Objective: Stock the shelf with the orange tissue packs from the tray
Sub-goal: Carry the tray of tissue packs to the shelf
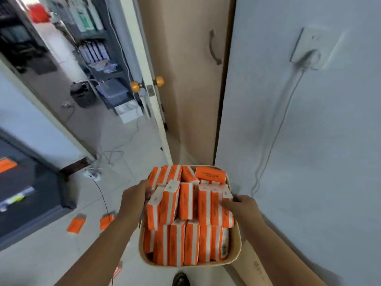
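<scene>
Standing mostly on end, orange tissue packs (185, 201) crowd the tray (141, 248).

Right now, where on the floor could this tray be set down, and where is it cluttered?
Bare tiles lie ahead of the tray, between the white door and the looped cables. Further left is crowded: a power strip, its cord, and two loose orange packs.

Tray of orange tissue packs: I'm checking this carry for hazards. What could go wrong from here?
The tissue packs are heaped above the tray rim, so the top pack could slide off. The cable and loose packs on the floor could trip the person.
</scene>
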The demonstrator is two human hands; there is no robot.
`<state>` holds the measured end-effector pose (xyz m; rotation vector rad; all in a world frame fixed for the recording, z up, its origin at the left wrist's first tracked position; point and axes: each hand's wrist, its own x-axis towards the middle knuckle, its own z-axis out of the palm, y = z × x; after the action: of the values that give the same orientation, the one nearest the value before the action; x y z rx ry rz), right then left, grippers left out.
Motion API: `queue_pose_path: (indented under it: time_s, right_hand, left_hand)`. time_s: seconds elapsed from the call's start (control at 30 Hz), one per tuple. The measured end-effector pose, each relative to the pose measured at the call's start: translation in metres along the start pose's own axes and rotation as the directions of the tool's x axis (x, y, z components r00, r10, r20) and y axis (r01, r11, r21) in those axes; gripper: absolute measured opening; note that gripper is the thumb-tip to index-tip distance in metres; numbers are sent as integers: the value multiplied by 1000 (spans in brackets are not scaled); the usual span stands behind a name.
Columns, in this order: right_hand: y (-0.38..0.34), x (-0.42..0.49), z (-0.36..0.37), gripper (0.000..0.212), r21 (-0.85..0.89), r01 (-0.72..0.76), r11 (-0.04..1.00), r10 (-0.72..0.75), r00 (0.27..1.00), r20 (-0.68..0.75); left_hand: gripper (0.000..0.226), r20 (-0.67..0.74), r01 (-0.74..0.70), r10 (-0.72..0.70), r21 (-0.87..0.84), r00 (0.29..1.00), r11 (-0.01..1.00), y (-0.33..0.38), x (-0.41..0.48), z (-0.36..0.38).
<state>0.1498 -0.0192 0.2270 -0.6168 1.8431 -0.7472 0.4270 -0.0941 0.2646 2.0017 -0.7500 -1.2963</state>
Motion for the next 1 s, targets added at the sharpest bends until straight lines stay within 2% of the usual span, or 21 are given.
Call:
queue_pose_path:
  time_s: [0.17, 0.23, 0.3, 0.47, 0.57, 0.63, 0.77, 0.9, 1.0]
  right_hand:
    - [-50, 12, 77, 17, -159, 79, 984, -61, 992, 114]
    - [-65, 18, 102, 15, -191, 113, 975, -84, 984, 156]
    - [-82, 24, 127, 15, -224, 173, 959, -127, 971, 204]
    - [-129, 38, 191, 10, -280, 308, 909, -210, 920, 331]
    - [-158, 54, 229, 16, -372, 411, 832, -238, 871, 429]
    - [-180, 65, 249, 18, -411, 478, 776, -253, 833, 492]
    - [-227, 75, 283, 27, -390, 666, 635, -353, 700, 621]
    - [-269, 81, 319, 21, -292, 768, 571, -434, 583, 686]
    - [-295, 86, 342, 21, -248, 801, 545, -437, 523, 732]
  left_hand:
    - [30, -107, 68, -92, -210, 990, 975, 6, 26, -80]
    - [21, -131, 92, -128, -249, 983, 964, 7, 28, -105]
    - [21, -166, 100, -157, -311, 973, 945, 6, 29, -127]
    - [19, -298, 49, -165, -361, 940, 931, -4, 36, -161]
    - [18, -356, 53, -204, -391, 912, 919, -1, 45, -170]
    - [22, -402, 62, -256, -438, 879, 897, 2, 51, -176]
    - [20, -537, -13, -333, -540, 775, 842, 13, 61, -178]
    - [21, -670, -149, -374, -587, 642, 796, 21, 68, -166]
    - [25, -722, -260, -399, -615, 565, 745, 31, 70, -163]
